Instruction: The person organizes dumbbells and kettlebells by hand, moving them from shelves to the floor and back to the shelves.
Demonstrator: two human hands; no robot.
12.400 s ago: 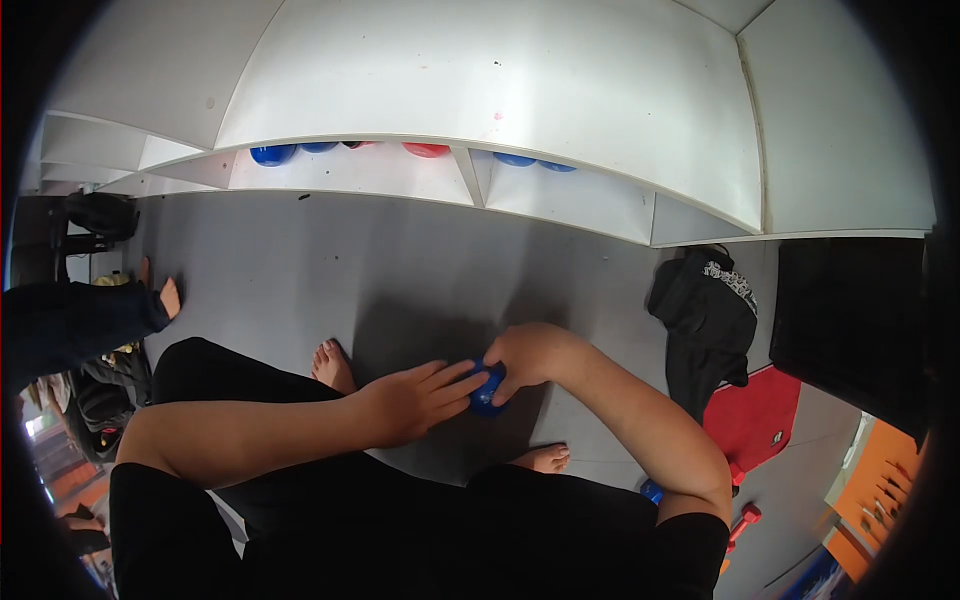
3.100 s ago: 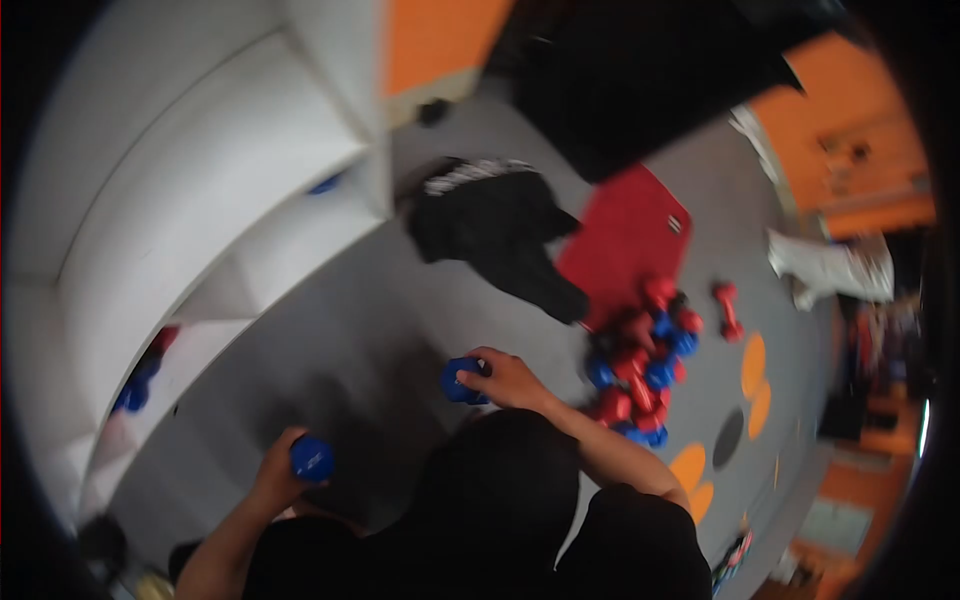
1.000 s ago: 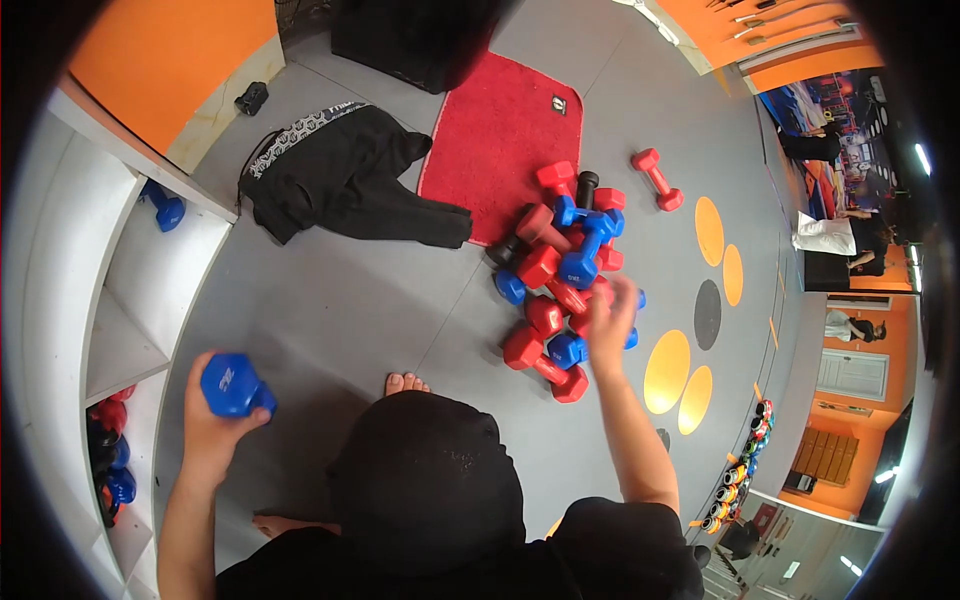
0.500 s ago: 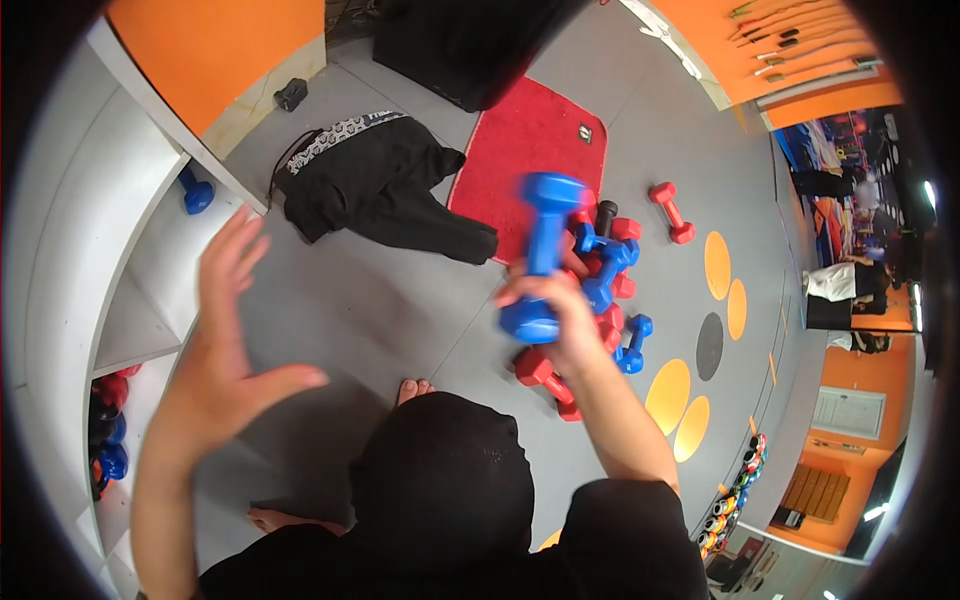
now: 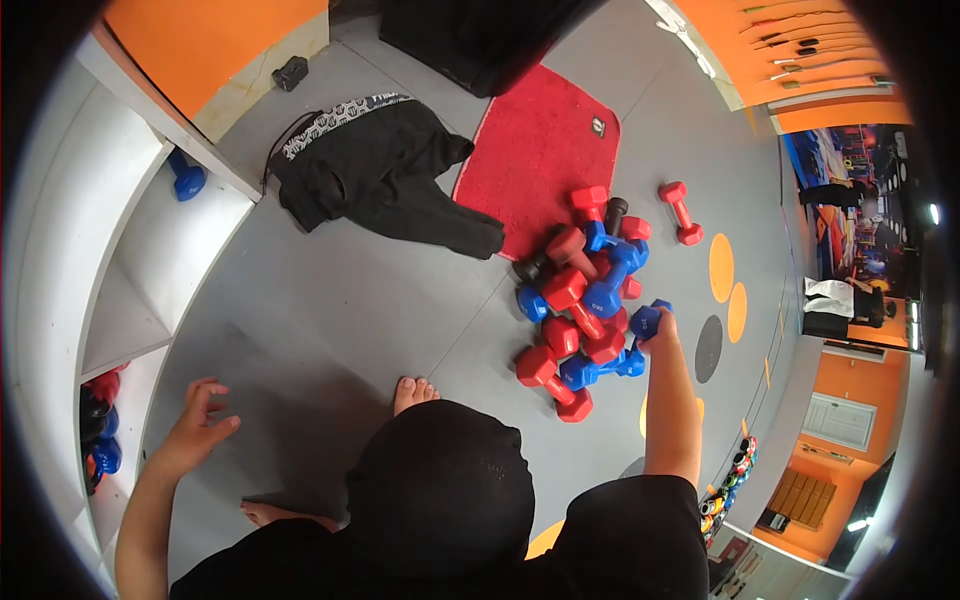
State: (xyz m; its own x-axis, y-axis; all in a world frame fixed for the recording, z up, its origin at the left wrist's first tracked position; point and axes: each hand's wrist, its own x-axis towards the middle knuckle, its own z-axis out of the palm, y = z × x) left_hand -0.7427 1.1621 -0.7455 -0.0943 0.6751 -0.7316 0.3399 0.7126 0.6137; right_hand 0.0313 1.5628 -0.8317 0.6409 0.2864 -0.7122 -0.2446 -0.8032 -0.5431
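My right hand (image 5: pixel 662 332) is closed around a blue dumbbell (image 5: pixel 646 321) at the right side of a heap of dumbbells; most of its fingers are hidden. In the heap lie red dumbbells, among them one near the front (image 5: pixel 540 366), several blue ones, including a blue dumbbell (image 5: pixel 606 298) on top, and a black dumbbell (image 5: pixel 616 209) at the back. Low on the left, my left hand (image 5: pixel 198 430) hangs above the grey floor, fingers loosely bent and apart, holding nothing.
A single red dumbbell (image 5: pixel 682 213) lies beyond the heap. Behind are a red mat (image 5: pixel 545 140) and a black garment (image 5: pixel 380 175). On the left, a white shelf (image 5: pixel 125 310) holds a blue dumbbell (image 5: pixel 186 178). My bare foot (image 5: pixel 413 392) is near the heap.
My right hand has gone from holding a blue dumbbell up in front of me to the heap's right side. My left hand has dropped lower. A blue dumbbell now lies at the heap's near side.
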